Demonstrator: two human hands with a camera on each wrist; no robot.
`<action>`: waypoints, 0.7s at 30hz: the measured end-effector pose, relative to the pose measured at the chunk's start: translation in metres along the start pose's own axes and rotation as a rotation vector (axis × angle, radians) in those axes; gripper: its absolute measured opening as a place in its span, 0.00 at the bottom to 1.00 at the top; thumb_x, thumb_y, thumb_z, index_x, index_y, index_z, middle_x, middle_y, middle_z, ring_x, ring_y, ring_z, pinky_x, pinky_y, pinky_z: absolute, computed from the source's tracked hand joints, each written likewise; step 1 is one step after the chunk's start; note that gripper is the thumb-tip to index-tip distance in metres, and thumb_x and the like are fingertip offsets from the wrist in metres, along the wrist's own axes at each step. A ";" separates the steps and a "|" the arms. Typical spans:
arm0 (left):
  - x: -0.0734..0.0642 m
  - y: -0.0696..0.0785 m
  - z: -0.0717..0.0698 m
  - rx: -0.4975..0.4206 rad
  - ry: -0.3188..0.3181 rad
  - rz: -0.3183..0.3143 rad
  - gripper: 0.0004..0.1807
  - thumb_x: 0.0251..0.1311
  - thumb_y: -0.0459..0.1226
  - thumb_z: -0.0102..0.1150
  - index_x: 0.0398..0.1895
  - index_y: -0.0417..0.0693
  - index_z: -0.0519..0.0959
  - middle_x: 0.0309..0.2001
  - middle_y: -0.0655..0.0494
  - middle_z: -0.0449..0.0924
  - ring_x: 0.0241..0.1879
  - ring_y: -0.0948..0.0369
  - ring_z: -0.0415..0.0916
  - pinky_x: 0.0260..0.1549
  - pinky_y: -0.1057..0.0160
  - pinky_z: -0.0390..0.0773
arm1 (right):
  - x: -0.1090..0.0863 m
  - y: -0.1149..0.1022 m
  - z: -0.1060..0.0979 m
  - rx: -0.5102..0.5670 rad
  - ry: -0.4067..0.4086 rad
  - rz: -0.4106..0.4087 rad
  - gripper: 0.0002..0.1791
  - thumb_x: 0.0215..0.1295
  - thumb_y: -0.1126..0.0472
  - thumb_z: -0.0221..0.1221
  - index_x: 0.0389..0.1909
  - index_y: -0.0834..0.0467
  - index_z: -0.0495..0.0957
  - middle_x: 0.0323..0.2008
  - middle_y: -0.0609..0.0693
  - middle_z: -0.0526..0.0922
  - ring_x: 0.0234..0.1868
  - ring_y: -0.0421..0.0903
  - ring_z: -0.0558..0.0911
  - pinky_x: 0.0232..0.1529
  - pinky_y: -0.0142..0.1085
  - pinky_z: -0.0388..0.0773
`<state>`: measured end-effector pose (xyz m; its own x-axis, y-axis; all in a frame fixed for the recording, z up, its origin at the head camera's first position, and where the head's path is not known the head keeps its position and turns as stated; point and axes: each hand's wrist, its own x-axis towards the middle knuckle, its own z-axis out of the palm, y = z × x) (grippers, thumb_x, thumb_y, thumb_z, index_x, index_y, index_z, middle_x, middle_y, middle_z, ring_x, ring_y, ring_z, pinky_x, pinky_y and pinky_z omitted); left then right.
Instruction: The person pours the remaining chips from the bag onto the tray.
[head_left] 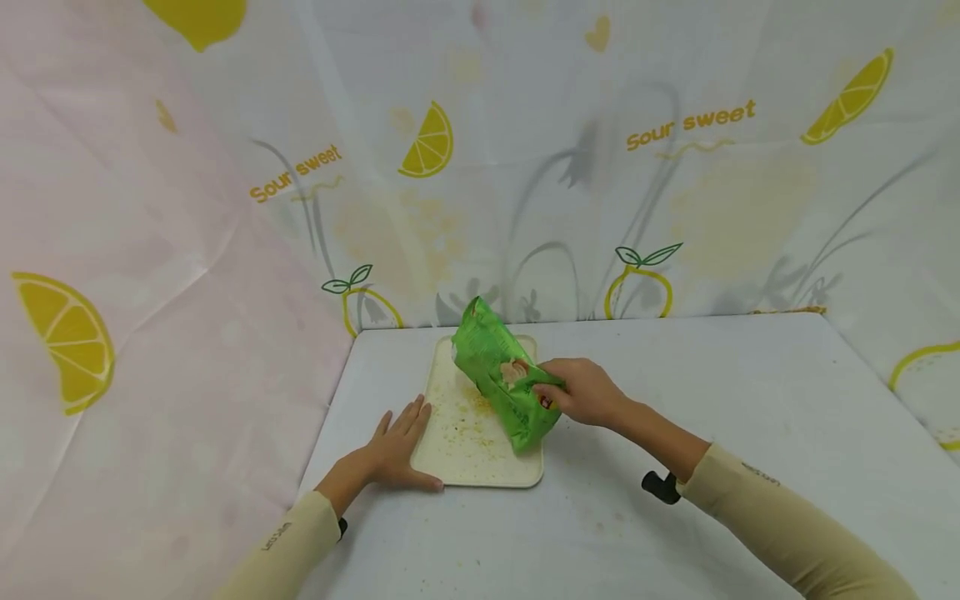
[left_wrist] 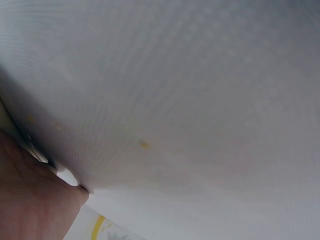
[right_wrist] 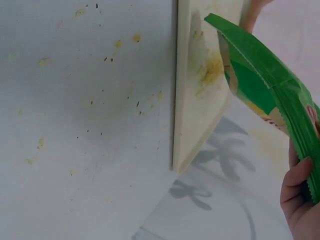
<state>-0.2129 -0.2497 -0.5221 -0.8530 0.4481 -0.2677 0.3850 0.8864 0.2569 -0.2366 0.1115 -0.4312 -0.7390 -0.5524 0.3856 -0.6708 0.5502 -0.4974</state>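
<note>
A green snack bag (head_left: 491,354) with printed pictures is tilted over a cream tray (head_left: 480,472). My right hand (head_left: 588,392) pinches the bag near one end, and in the right wrist view its thumb and fingers grip the bag's crimped edge (right_wrist: 282,100). Yellow crumbs (head_left: 474,429) lie scattered on the tray beneath the bag. At the tray's left edge, my left hand (head_left: 397,450) lies flat with its fingers straight, touching the rim. Only part of the left hand (left_wrist: 37,192) shows in the left wrist view. What the bag contains is hidden.
The tray rests on a white-covered table (head_left: 675,375). Small crumbs and dark specks (right_wrist: 102,100) dot the cloth beside the tray. A lemon-printed curtain (head_left: 510,167) stands behind the table, with a pinkish curtain (head_left: 150,208) along the left.
</note>
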 end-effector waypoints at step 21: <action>0.001 -0.002 0.001 0.010 0.001 0.003 0.77 0.38 0.78 0.60 0.80 0.42 0.36 0.80 0.43 0.29 0.79 0.45 0.35 0.72 0.35 0.36 | 0.001 0.001 0.002 0.020 0.091 -0.044 0.13 0.66 0.63 0.62 0.23 0.51 0.73 0.19 0.39 0.72 0.20 0.31 0.67 0.23 0.29 0.67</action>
<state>-0.2145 -0.2504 -0.5236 -0.8522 0.4508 -0.2657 0.3912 0.8861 0.2488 -0.2377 0.1104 -0.4331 -0.7123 -0.5162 0.4756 -0.7018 0.5138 -0.4935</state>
